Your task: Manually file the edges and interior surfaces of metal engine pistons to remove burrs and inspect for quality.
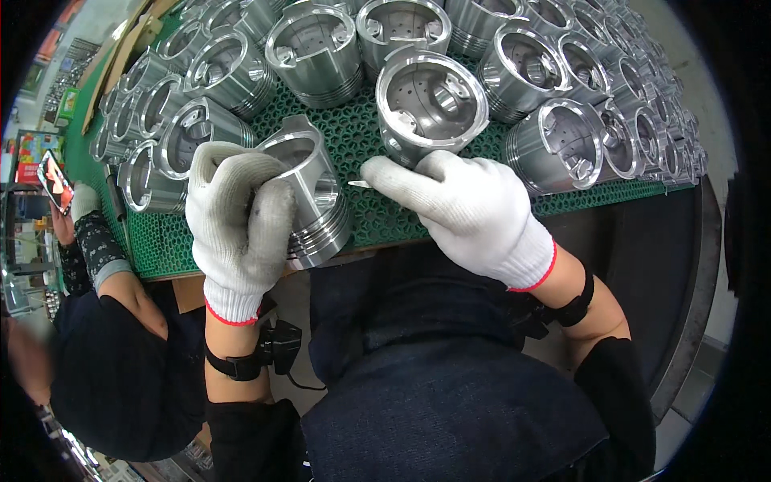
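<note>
touching left hand (239, 215): piston (320, 223) (seemingly gripped)

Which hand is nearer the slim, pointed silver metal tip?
Right. The slim, pointed silver metal tip juts out by the index finger of the white-gloved right hand; the white-gloved left hand is farther left, gripping a silver cylindrical metal piston.

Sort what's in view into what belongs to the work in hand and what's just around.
In the work, apparently:
metal piston in the left hand
pointed tool, mostly hidden, in the right hand
other pistons
green mat under them

Apparently just around:
phone held by a co-worker
green box at far left
</note>
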The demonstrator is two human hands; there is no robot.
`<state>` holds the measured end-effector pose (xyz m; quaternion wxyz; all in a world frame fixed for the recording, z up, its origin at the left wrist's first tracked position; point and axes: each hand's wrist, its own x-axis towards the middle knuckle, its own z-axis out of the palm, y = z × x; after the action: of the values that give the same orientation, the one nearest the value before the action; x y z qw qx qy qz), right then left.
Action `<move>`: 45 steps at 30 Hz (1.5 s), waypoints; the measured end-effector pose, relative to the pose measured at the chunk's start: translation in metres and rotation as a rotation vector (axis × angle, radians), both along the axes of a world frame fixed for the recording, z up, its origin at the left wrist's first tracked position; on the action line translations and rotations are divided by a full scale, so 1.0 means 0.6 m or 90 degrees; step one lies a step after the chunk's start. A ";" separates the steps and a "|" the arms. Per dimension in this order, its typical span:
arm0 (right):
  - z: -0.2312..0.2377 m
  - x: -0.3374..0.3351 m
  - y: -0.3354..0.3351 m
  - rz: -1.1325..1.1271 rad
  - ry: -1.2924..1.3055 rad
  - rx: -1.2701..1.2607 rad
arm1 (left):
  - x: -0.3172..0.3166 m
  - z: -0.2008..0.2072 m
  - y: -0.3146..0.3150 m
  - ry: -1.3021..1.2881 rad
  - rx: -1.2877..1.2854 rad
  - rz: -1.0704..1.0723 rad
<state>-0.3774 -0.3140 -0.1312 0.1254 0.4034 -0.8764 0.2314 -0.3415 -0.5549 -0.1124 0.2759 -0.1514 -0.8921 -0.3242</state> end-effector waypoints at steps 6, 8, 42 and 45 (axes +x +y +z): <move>0.008 -0.002 -0.019 0.024 0.060 0.053 | 0.025 0.000 0.012 0.019 0.023 -0.012; 0.012 0.004 -0.022 0.021 0.071 0.051 | 0.042 0.002 0.015 0.030 0.012 -0.026; 0.019 0.014 0.008 0.052 -0.099 0.197 | 0.092 0.014 0.031 -0.078 -0.321 -0.019; 0.022 0.013 -0.013 0.035 -0.004 0.195 | 0.086 0.017 0.028 -0.066 -0.321 -0.035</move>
<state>-0.3695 -0.3218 -0.1181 0.0533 0.4412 -0.8902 0.0999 -0.2902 -0.5383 -0.1021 0.1743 -0.2226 -0.9533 -0.1062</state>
